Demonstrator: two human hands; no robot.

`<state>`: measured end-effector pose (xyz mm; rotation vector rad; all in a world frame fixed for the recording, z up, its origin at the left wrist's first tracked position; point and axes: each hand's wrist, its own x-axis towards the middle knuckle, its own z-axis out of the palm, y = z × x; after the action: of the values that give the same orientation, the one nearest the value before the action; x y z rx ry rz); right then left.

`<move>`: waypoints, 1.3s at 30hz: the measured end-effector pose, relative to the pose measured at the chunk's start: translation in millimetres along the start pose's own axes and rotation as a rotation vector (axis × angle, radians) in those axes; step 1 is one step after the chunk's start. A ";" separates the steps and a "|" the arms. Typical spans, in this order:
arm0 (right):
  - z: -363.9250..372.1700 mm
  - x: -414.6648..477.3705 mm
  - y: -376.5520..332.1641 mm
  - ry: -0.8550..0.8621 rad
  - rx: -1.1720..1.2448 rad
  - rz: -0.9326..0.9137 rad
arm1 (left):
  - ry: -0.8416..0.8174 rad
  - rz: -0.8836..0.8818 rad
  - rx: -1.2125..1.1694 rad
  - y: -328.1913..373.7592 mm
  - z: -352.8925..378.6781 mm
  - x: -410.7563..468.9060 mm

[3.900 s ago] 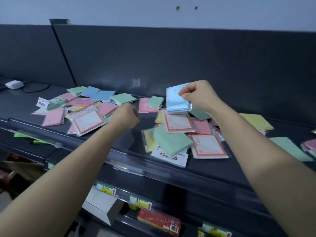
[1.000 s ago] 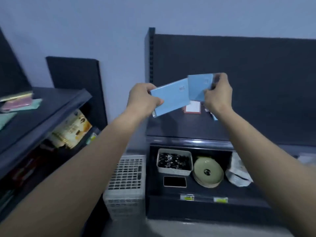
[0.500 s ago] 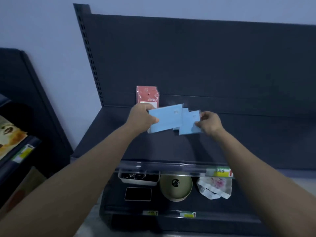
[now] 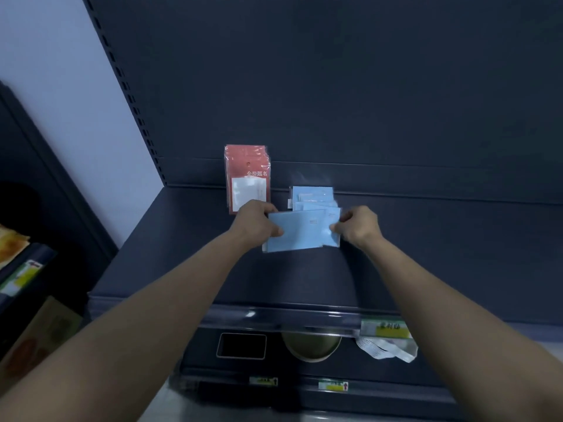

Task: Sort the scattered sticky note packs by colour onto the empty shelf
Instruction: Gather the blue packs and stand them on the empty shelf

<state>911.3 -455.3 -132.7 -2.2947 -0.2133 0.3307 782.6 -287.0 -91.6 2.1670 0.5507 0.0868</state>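
L hand (image 4: 257, 222) & R hand (image 4: 356, 225) both pinch the blue sticky note packs (image 4: 300, 236): thumbs on the near face, other fingers curled behind, hidden. Looks like 2+ overlapping packs; exact count unclear. They're held low over the shelf (image 4: 441, 257); can't tell if the bottom edge touches. Just beyond, a blue stack (image 4: 312, 194) sits by the back panel (image 4: 335, 102), near part hidden. Left of it, red packs (image 4: 247, 175) lean upright on the panel, lower corner behind L hand. Below: round dish (image 4: 310, 347), top cut off; white bag (image 4: 387, 351); price label (image 4: 385, 328) too blurry to read.
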 end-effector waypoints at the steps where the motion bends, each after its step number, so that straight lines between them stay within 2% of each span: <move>1: -1.0 1.5 1.9 0.014 -0.001 -0.006 | -0.013 0.000 -0.001 1.1 5.9 3.5; 8: -30.3 5.2 0.6 0.172 0.077 -0.107 | -0.016 0.013 0.030 6.4 40.0 29.5; 19: -30.9 -39.5 -76.0 0.165 0.050 -0.434 | 0.143 0.124 0.164 -4.0 46.9 21.3; 23: 0.5 -68.0 -124.7 0.109 0.008 -0.569 | 0.287 0.164 0.143 -11.3 -5.2 -13.4; 28: 65.3 -133.5 -206.3 0.016 -0.026 -0.831 | 0.556 0.159 0.183 -42.9 -118.1 -92.9; 34: 156.8 -259.4 -303.2 -0.153 0.014 -1.122 | 0.870 -0.013 0.267 -106.5 -247.1 -244.3; 39: 235.0 -388.0 -363.7 -0.297 0.019 -1.354 | 1.030 -0.190 0.357 -162.7 -318.1 -385.1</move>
<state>452.9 -146.6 48.1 -1.5882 -1.7418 -0.0554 297.6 -125.5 29.1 2.2760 1.4231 1.1076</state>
